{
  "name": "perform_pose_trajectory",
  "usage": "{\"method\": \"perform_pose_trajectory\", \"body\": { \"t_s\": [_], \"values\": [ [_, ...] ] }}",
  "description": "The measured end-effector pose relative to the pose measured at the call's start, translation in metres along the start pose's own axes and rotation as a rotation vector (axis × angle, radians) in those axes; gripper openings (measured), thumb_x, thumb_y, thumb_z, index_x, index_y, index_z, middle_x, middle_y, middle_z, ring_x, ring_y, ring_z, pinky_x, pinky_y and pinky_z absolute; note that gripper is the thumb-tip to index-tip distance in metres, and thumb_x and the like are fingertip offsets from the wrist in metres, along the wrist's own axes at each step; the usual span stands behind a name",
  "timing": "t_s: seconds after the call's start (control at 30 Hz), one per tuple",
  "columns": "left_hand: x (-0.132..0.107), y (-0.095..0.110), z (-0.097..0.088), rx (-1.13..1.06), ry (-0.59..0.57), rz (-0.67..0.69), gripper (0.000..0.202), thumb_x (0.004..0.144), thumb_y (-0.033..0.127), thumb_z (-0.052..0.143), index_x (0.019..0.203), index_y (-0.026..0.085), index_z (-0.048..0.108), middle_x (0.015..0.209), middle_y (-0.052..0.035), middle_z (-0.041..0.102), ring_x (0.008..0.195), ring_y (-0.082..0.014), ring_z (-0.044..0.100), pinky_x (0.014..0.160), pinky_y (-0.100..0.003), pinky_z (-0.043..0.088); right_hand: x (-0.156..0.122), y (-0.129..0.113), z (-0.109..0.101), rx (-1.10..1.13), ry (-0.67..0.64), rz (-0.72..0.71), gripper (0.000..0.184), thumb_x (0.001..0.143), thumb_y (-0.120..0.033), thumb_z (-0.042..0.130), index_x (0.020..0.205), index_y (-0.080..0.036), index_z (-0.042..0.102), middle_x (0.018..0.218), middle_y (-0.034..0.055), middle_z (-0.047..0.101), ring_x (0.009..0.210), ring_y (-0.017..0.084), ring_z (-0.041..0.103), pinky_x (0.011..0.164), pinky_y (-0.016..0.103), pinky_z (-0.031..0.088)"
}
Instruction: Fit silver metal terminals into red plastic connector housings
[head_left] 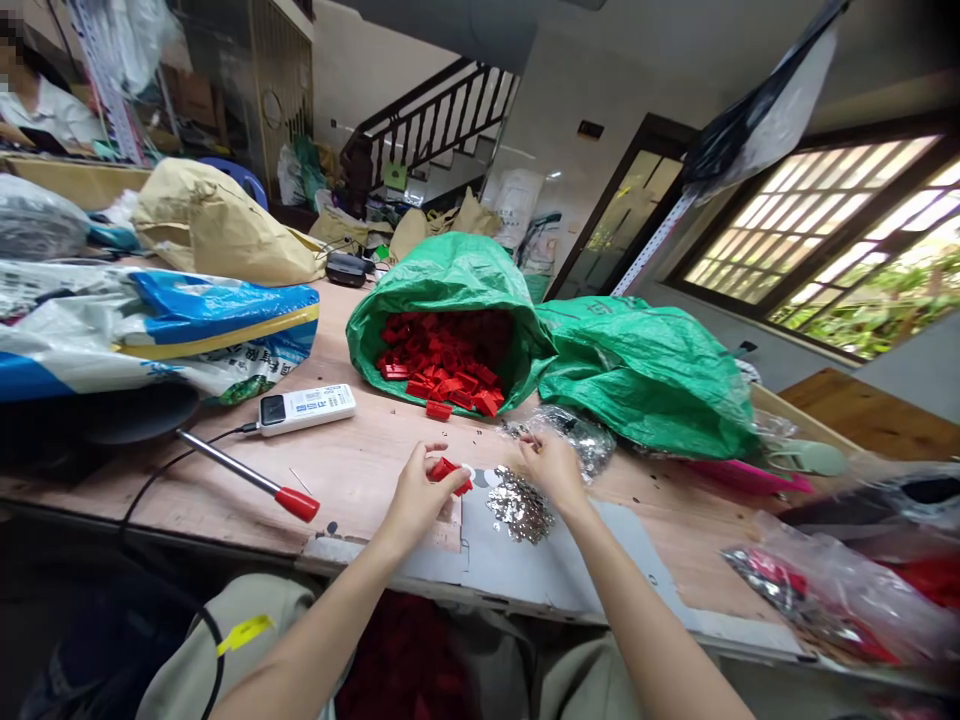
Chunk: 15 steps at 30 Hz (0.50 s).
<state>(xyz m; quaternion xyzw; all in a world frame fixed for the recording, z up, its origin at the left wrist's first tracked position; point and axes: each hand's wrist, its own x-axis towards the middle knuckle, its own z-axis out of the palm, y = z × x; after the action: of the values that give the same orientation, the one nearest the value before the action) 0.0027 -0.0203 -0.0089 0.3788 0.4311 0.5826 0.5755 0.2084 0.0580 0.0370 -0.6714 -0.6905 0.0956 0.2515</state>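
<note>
My left hand (420, 490) is closed around a small red plastic piece (452, 474) above the table's front part. A pile of small shiny metal pieces (519, 508) lies on a grey sheet (585, 560) between my hands. Just behind that pile, my right hand (553, 465) has its thumb and fingers pinched together; whatever is between them is too small to make out. A clear plastic bag (577, 435) of metal pieces lies beside the right hand. Farther back, a green sack (450, 265) opens toward me, full of red plastic pieces (450, 365).
A lever with a red grip (296, 503) juts out at left, near a white power bank (307, 408) with a cable. Blue-and-white bags (225, 325) lie at far left. Another green sack (652, 370) and plastic bags (840, 590) are on the right. A person (52, 110) sits at back left.
</note>
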Motion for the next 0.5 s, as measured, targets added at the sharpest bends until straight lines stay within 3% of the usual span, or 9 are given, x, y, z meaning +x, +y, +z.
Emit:
{"method": "perform_pose_trajectory", "body": {
  "t_s": [0.1,0.23,0.37,0.5],
  "values": [
    [0.000,0.001,-0.001,0.015,-0.023,0.002,0.060,0.067,0.041,0.085,0.109,0.017,0.051,0.085,-0.0053,0.071,0.061,-0.0152,0.067,0.046,-0.019,0.046,0.032,0.017,-0.001,-0.126,0.017,0.083,0.017,0.083,-0.019,0.058,0.081,-0.016,0.075,0.080,0.0135,0.072,0.083,0.027,0.065,0.071,0.033,0.042],
    [0.000,0.002,0.000,0.066,-0.032,0.002,0.052,0.069,0.044,0.083,0.104,0.017,0.054,0.085,-0.0062,0.070,0.064,-0.0164,0.068,0.046,-0.020,0.047,0.053,0.023,0.009,-0.161,-0.016,0.082,0.011,0.082,-0.022,0.066,0.075,-0.015,0.071,0.078,0.0084,0.070,0.076,0.020,0.063,0.070,0.030,0.042],
    [-0.001,0.003,0.001,0.032,-0.023,-0.042,0.050,0.070,0.046,0.082,0.101,0.016,0.057,0.084,-0.0065,0.068,0.065,-0.0167,0.068,0.044,-0.019,0.046,0.053,0.027,0.007,-0.070,-0.026,0.058,0.015,0.075,-0.026,0.068,0.063,-0.017,0.066,0.067,0.0059,0.067,0.068,0.019,0.059,0.064,0.029,0.039],
    [-0.001,0.001,0.004,-0.034,-0.061,-0.063,0.054,0.074,0.057,0.075,0.107,0.019,0.053,0.086,-0.0051,0.067,0.060,-0.0169,0.069,0.040,-0.020,0.046,0.041,0.035,-0.013,0.126,-0.017,0.063,0.028,0.066,-0.044,0.072,0.061,-0.017,0.066,0.061,0.0053,0.064,0.060,0.020,0.054,0.055,0.029,0.034]
  ]
}}
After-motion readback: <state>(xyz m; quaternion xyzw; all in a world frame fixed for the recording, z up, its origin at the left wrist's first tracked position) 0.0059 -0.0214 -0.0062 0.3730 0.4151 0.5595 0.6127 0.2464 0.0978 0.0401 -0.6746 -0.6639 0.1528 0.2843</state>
